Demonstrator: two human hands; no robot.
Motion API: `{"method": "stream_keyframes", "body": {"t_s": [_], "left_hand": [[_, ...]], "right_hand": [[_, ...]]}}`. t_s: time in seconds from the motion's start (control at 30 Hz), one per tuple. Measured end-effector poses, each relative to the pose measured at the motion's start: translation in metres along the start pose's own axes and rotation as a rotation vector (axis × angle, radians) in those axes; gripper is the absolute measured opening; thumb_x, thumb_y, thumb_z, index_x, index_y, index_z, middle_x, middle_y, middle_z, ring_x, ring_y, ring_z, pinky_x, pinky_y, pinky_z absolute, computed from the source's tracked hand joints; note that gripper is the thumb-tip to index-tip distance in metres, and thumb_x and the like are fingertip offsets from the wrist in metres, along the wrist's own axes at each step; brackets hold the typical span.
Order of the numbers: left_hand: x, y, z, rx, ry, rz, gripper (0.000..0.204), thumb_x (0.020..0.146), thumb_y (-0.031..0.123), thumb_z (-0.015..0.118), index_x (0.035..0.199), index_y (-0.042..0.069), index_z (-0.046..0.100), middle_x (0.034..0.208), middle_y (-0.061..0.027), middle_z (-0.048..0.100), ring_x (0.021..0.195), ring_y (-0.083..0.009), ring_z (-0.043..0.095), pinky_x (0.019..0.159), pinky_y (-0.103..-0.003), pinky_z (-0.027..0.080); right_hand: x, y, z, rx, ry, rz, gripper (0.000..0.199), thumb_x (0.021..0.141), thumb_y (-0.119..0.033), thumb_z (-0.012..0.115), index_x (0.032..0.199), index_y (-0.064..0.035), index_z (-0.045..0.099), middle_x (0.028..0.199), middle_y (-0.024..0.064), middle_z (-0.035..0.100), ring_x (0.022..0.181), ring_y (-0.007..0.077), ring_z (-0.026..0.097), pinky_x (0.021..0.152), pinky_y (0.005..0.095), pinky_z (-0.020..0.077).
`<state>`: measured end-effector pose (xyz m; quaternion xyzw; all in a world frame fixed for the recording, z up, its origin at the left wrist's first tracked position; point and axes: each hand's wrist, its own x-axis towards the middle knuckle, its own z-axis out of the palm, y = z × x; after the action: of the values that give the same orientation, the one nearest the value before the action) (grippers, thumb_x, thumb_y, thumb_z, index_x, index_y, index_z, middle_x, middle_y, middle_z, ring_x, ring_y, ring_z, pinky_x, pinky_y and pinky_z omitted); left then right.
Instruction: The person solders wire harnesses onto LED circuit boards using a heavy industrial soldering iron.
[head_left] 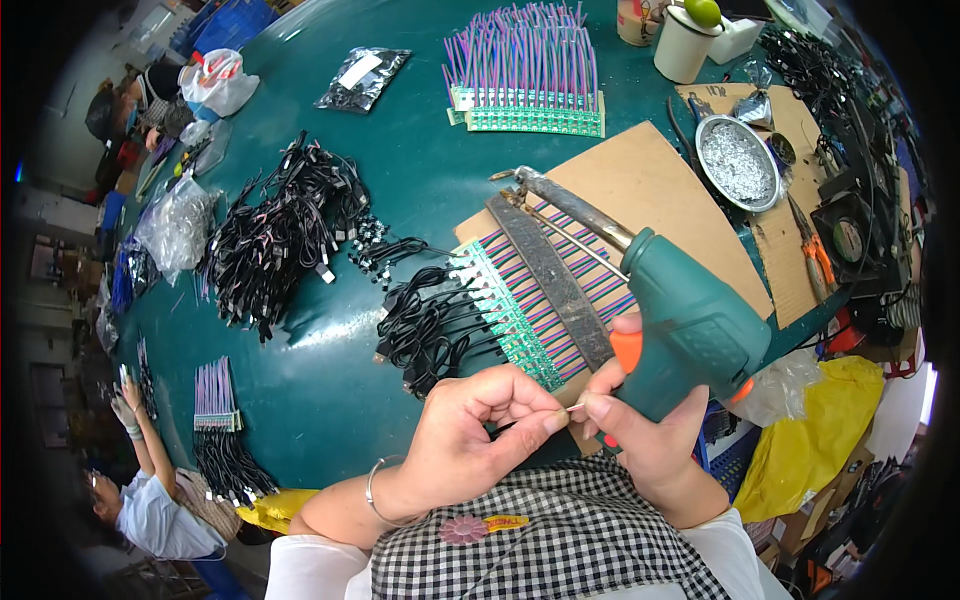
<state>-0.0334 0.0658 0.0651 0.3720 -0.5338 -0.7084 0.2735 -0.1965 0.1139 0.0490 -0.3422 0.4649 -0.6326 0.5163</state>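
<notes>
My left hand [470, 425] is closed in a pinch on the end of a thin pale wire [574, 407]. Opposite it, my right hand [655, 445] pinches the same wire between thumb and finger, and also holds a green soldering gun [695, 315] with an orange trigger. Its tip points up and away to the left. Just beyond my hands lies a green circuit board strip [510, 318], with coloured wires on its right side and black cables [430, 325] on its left. A dark flat metal bar [550, 270] rests across the coloured wires.
Cardboard [650, 180] lies beneath the boards. A big heap of black cables [285, 225] sits to the left. Finished-looking boards with purple wires [530, 115] stand at the back. At right are a metal bowl [738, 160] of silvery bits and orange-handled pliers [815, 255]. Another person [165, 510] works at far left.
</notes>
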Motion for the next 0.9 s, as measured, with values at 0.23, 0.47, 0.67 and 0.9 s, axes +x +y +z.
{"method": "stream_keyframes", "body": {"t_s": [0.23, 0.47, 0.67, 0.9], "left_hand": [[0.000, 0.003, -0.005, -0.164, 0.051, -0.095, 0.005, 0.082, -0.002, 0.061, 0.083, 0.001, 0.057, 0.074, 0.0012, 0.058, 0.061, 0.0006, 0.048, 0.054, -0.013, 0.037], [0.001, -0.004, -0.003, 0.005, 0.042, -0.052, 0.003, 0.082, -0.003, 0.060, 0.085, -0.001, 0.059, 0.068, 0.0034, 0.058, 0.060, 0.0019, 0.046, 0.052, -0.014, 0.036], [0.001, -0.007, -0.001, 0.032, 0.087, -0.048, 0.002, 0.082, -0.002, 0.060, 0.084, -0.001, 0.060, 0.067, 0.0034, 0.058, 0.059, 0.0018, 0.047, 0.052, -0.014, 0.037], [0.000, -0.012, 0.002, 0.049, 0.119, -0.013, 0.002, 0.080, -0.002, 0.061, 0.080, -0.001, 0.060, 0.068, 0.0024, 0.059, 0.059, 0.0012, 0.047, 0.052, -0.015, 0.039]], "right_hand": [[0.002, -0.009, -0.005, -0.005, 0.061, 0.075, 0.043, 0.076, 0.008, 0.060, 0.115, 0.0065, 0.043, 0.073, 0.0089, 0.061, 0.067, 0.0126, 0.060, 0.056, 0.0231, 0.0490], [0.000, -0.002, 0.002, -0.062, 0.008, 0.043, 0.013, 0.074, 0.008, 0.063, 0.086, 0.0034, 0.060, 0.076, 0.0053, 0.062, 0.068, 0.0089, 0.059, 0.061, 0.0217, 0.0491], [0.001, 0.000, 0.000, -0.082, -0.004, 0.030, 0.012, 0.073, 0.008, 0.064, 0.084, 0.0025, 0.061, 0.077, 0.0044, 0.062, 0.067, 0.0076, 0.058, 0.060, 0.0209, 0.0477], [-0.005, -0.002, 0.002, -0.031, 0.025, 0.032, 0.018, 0.071, 0.008, 0.067, 0.087, 0.0024, 0.060, 0.075, 0.0037, 0.062, 0.067, 0.0066, 0.058, 0.059, 0.0201, 0.0471]]}}
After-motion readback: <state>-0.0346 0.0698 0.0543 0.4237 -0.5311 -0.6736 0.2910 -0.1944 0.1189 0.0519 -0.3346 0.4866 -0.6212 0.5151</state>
